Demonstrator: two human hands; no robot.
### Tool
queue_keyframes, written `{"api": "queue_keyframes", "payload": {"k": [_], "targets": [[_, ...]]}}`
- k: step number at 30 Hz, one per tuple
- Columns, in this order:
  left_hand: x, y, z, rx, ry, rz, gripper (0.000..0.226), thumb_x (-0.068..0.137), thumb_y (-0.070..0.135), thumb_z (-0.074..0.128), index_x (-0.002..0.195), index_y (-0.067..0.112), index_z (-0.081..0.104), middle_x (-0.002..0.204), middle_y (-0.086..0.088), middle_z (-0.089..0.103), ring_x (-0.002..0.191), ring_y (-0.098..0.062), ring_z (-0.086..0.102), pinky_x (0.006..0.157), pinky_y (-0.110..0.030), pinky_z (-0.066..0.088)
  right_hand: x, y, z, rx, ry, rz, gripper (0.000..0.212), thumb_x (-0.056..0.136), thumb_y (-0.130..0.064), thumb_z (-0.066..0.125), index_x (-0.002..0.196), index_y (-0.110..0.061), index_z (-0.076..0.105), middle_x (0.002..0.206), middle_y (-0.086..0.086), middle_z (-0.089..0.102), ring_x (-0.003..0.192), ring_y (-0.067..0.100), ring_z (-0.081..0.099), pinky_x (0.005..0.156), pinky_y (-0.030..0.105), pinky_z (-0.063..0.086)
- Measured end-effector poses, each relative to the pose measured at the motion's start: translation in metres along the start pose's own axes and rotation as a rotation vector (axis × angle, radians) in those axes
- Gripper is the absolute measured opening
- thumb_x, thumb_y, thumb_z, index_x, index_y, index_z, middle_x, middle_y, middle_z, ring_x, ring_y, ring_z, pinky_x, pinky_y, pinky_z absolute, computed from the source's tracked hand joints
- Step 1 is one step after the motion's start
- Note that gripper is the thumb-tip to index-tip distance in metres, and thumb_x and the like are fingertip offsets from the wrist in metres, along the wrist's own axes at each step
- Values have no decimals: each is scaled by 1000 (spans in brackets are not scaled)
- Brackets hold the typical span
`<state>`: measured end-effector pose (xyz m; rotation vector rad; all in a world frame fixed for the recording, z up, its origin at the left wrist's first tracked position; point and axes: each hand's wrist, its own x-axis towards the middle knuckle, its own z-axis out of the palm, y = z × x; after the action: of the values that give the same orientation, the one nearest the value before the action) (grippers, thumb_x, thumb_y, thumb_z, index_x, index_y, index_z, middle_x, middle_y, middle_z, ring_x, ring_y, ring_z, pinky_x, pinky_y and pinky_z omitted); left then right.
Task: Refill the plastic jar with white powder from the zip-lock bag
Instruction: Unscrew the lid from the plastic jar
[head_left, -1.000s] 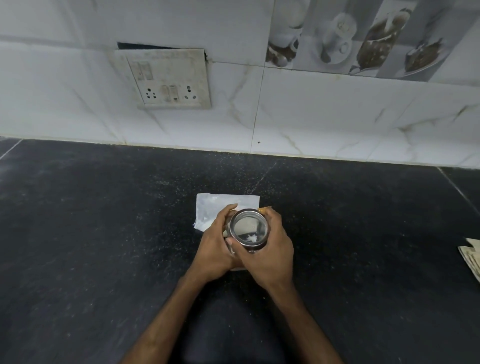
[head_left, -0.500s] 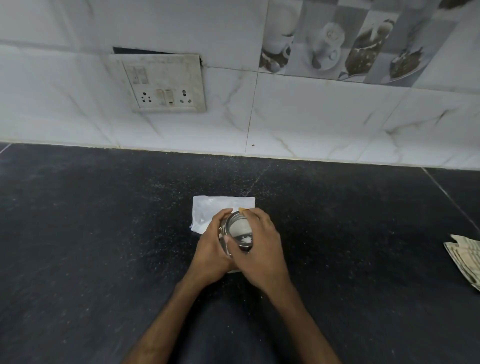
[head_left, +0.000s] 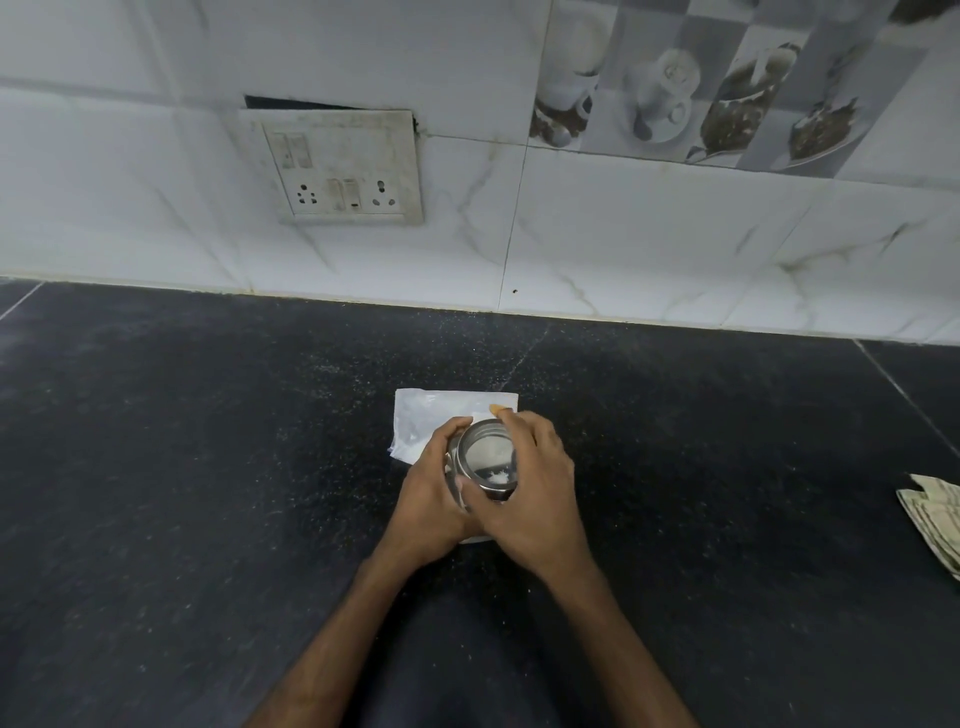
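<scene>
plastic jar (head_left: 480, 470), clear-walled and capped by a metal-rimmed lid (head_left: 491, 452) with a window. only a small white clump shows through it, so i judge it near empty and light. the wall is likely smooth and stiff, and could slip if dusted. best hold: one hand round the wall, the other on the lid rim.

left hand (head_left: 431, 499) wraps the jar wall from the left, fingers curled round it. right hand (head_left: 535, 493) arches over the top, fingers and thumb curled on the lid rim, wrist low, both forearms converging on the jar. looks like a twist to unscrew; lid is on.

jar stands on the black counter (head_left: 208, 467) directly under the grip. the bag (head_left: 431, 415) lies flat just beyond the grip and looks soft and floppy. folded paper or cloth (head_left: 935, 514) sits well off to the right.
</scene>
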<state>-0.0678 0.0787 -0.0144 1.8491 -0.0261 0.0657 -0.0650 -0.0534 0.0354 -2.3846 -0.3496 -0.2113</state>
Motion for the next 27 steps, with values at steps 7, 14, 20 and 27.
{"api": "queue_keyframes", "payload": {"k": [7,14,20,27], "targets": [[0,1,0,12,7,8,104,47,24,95,134,29,39,126,14,60,116,-2,59,100,-29,51,5,-2,-4,32,29,10,81,72,-54,72,142,-34,36,135,-15,49,127,2,44,116,38,25],[1,-2,0,26,3,12,106,47,23,95,136,28,37,130,10,58,120,-7,57,102,-36,51,10,1,-10,9,-99,5,84,70,-58,72,143,-38,34,142,-18,44,132,0,39,120,43,10],[0,-1,0,19,4,16,105,47,24,95,135,26,38,129,8,59,118,-10,59,101,-39,51,15,-1,-13,-10,-221,29,87,73,-49,72,145,-45,26,143,-18,43,141,5,29,120,53,3],[-1,2,0,19,13,25,101,50,28,95,134,26,40,130,12,58,120,-5,57,102,-31,50,13,-6,-5,-109,-162,24,83,76,-59,65,148,-44,28,145,-16,45,144,14,26,119,54,9]]}}
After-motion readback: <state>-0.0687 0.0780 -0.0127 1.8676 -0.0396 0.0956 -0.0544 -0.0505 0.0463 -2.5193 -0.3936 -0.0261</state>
